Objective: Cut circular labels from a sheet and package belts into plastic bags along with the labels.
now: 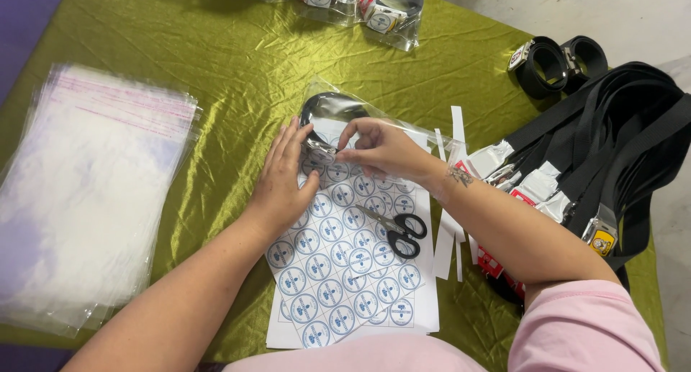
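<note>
- Clear bag (pixel 374 124) with a coiled black belt (pixel 327 109) sits atop the sticker sheet (pixel 345 271).
- Left hand (pixel 284 181) flat, fingers together; right hand (pixel 381 149) pinching the buckle (pixel 320 152).
- Slick plastic could slide, so the sticker might land crooked.

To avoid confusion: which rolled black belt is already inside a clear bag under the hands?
The rolled belt near the fingertips; the two at upper right lie bare.

one pair of scissors (pixel 394 228), two rolled black belts (pixel 560 64), one stack of clear bags (pixel 86 192), and one top sheet of round stickers (pixel 345 271).
</note>
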